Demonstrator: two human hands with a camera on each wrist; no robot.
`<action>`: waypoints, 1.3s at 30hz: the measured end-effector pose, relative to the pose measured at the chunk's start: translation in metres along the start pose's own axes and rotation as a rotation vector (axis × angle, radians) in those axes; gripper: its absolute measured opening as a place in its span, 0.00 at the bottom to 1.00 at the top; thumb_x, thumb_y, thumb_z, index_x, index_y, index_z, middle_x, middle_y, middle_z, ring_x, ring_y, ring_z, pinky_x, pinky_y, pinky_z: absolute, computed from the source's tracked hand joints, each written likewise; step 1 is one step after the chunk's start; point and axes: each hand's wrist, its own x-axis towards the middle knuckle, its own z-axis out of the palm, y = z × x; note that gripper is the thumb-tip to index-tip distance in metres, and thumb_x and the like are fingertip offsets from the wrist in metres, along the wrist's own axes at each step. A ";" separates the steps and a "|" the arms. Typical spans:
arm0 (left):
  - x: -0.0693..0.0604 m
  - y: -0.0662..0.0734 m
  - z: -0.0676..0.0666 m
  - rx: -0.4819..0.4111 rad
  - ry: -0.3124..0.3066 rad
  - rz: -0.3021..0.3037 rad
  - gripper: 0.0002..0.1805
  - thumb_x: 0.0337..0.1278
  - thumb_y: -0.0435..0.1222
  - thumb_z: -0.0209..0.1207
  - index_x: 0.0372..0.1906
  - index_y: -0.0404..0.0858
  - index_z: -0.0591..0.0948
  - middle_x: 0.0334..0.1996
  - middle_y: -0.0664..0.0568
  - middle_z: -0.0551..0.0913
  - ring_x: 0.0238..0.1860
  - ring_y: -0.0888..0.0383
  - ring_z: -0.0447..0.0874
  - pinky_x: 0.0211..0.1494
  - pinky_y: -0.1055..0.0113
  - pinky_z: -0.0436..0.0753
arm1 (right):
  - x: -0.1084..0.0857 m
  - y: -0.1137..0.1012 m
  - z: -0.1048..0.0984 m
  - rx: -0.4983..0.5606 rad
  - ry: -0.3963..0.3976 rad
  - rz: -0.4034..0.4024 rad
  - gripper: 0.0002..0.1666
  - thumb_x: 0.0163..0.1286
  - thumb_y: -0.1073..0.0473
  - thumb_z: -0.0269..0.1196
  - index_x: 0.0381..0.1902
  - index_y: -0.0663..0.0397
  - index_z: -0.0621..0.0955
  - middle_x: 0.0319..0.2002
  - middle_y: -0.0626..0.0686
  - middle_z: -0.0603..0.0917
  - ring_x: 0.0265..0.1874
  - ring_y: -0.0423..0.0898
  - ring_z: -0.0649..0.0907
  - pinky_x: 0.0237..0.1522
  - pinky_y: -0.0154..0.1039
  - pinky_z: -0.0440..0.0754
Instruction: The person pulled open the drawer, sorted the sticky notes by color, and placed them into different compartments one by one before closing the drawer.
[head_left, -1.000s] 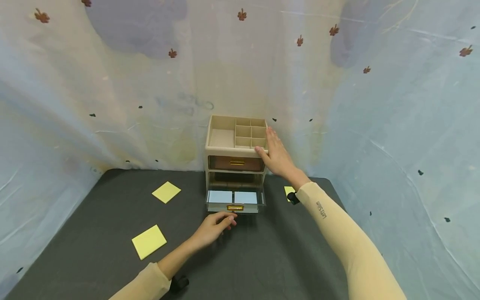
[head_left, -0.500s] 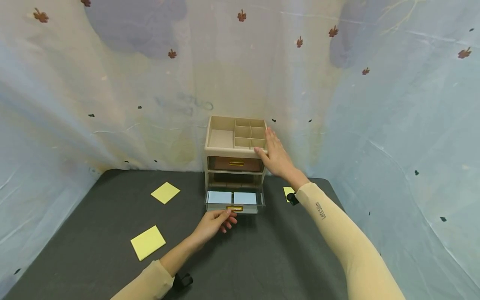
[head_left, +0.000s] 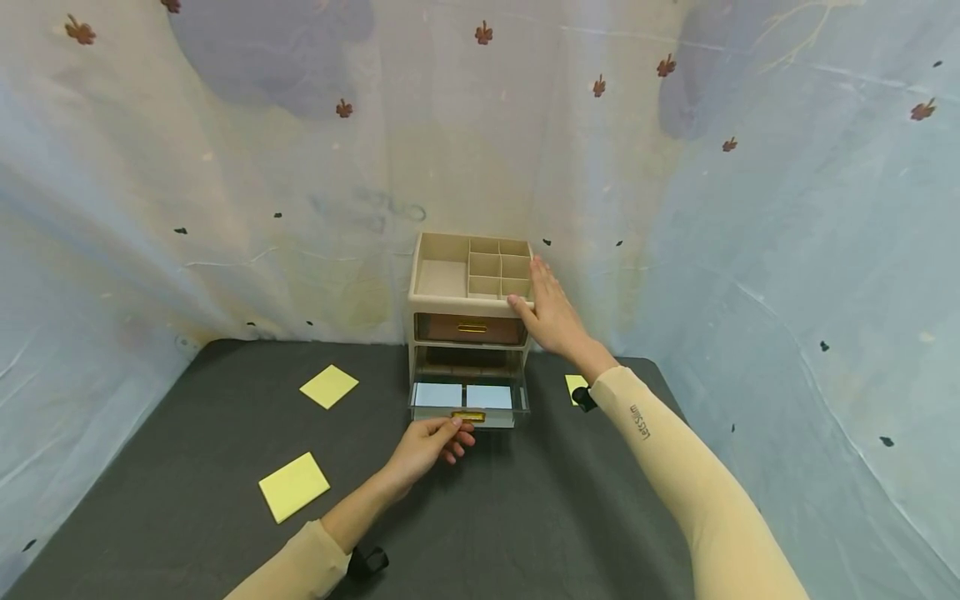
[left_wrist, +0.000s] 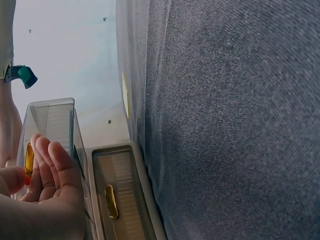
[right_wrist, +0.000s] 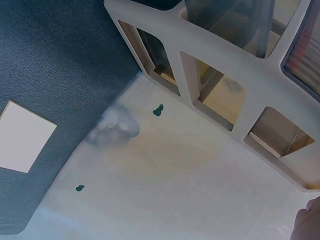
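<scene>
– Left hand (head_left: 423, 450) pinching the gold-coloured handle (head_left: 468, 417) of a clear plastic drawer (head_left: 501, 416); right hand (head_left: 555, 318) well apart from it, fingers straight against the side of a beige plastic organizer (head_left: 471, 306).
– Where's that drawer?
– Pulled out below the closed, brown-tinted top drawer (head_left: 468, 328), two pale-blue rectangular pads (head_left: 438, 394) inside.
– What could go wrong?
– A hard tug might bring it right out of its slot, spilling the pads; a crooked push, since the grip is left of centre, could jam it.
– And the organizer?
– If the right hand slipped, it might skid on the dark grey table (head_left: 570, 508).
</scene>
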 end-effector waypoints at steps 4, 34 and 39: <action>0.001 0.001 0.000 -0.024 0.007 0.002 0.25 0.82 0.43 0.53 0.54 0.22 0.83 0.38 0.45 0.90 0.33 0.60 0.84 0.37 0.70 0.85 | 0.000 0.000 0.000 0.001 0.002 0.000 0.50 0.85 0.36 0.43 0.84 0.62 0.39 0.85 0.60 0.39 0.84 0.56 0.42 0.83 0.51 0.42; 0.027 0.002 -0.004 -0.131 0.064 -0.050 0.27 0.81 0.45 0.54 0.56 0.20 0.82 0.36 0.50 0.89 0.34 0.60 0.86 0.41 0.70 0.87 | 0.001 0.002 0.001 0.005 0.008 -0.005 0.50 0.85 0.36 0.43 0.84 0.61 0.40 0.85 0.59 0.39 0.84 0.57 0.43 0.83 0.51 0.43; 0.031 0.007 -0.003 -0.142 0.075 -0.070 0.24 0.81 0.44 0.54 0.56 0.24 0.84 0.38 0.50 0.90 0.35 0.59 0.86 0.43 0.68 0.88 | 0.001 0.002 0.002 0.007 0.009 -0.006 0.50 0.85 0.36 0.43 0.84 0.61 0.39 0.85 0.60 0.39 0.84 0.57 0.43 0.83 0.52 0.43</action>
